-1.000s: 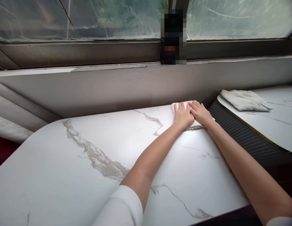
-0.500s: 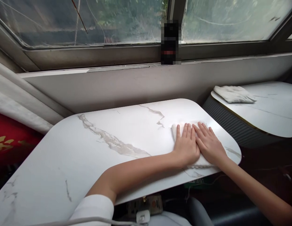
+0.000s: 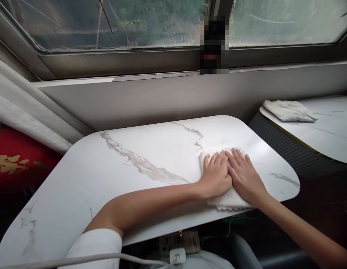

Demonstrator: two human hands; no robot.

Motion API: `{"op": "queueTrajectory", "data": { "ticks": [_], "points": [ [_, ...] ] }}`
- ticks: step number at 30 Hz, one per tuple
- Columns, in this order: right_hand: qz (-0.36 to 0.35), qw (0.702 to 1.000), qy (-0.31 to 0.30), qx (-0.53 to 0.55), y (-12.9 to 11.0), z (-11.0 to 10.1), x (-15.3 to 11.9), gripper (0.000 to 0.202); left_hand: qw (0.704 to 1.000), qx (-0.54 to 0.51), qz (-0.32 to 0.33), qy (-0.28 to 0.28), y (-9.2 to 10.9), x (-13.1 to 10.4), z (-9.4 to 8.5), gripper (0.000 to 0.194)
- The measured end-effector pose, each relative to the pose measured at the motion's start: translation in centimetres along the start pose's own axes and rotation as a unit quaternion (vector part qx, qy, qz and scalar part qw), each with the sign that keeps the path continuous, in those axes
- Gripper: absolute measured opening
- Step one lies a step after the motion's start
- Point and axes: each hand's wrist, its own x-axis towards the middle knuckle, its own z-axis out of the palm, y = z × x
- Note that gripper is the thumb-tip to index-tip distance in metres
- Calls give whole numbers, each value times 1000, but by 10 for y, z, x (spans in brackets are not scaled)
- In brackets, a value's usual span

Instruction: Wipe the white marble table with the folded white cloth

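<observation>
A folded white cloth [image 3: 228,200] lies on the white marble-patterned tabletop [image 3: 151,149], close to the table's front edge on the right side. My left hand [image 3: 215,175] presses down on its left part, palm down with the fingers stretched out and slightly bent. Beside it, my right hand [image 3: 246,175] rests flat on the cloth's right part, fingers extended. The two hands touch along their inner sides. Much of the cloth's middle is hidden under them.
Another folded white cloth [image 3: 289,111] sits on a second marble-patterned table [image 3: 334,123] at the right. A window ledge [image 3: 151,77] runs behind. Curtain [image 3: 28,104] and red fabric [image 3: 22,164] are at left. A grey cable [image 3: 106,256] and white plug [image 3: 177,256] are below.
Both hands and the cloth under them have slid left across the tabletop and a little nearer to its front edge. The view has also shifted slightly.
</observation>
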Motion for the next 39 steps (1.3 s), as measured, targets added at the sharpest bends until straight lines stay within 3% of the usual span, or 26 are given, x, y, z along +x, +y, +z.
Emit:
{"op": "queueTrajectory", "data": {
  "ticks": [7,14,20,26,30,35,39],
  "points": [
    [20,1000,-12,18,3,20,109,53,979,118,-82,146,-56,72,-14,54],
    [25,999,-21,9,11,40,200,50,968,166,-106,157,-108,136,-44,52],
    [21,998,14,57,12,47,233,50,957,188,-128,178,-126,159,-54,52],
    [17,996,28,82,13,47,227,50,958,187,-130,176,-122,153,-51,53],
    [15,995,16,98,11,45,205,50,956,195,-127,179,-111,130,-44,53],
    [4,992,20,121,-6,38,140,49,960,203,-90,173,-87,70,-27,53],
    [29,977,-12,211,-25,32,77,50,969,194,-49,144,-68,9,-19,53]
  ]
}}
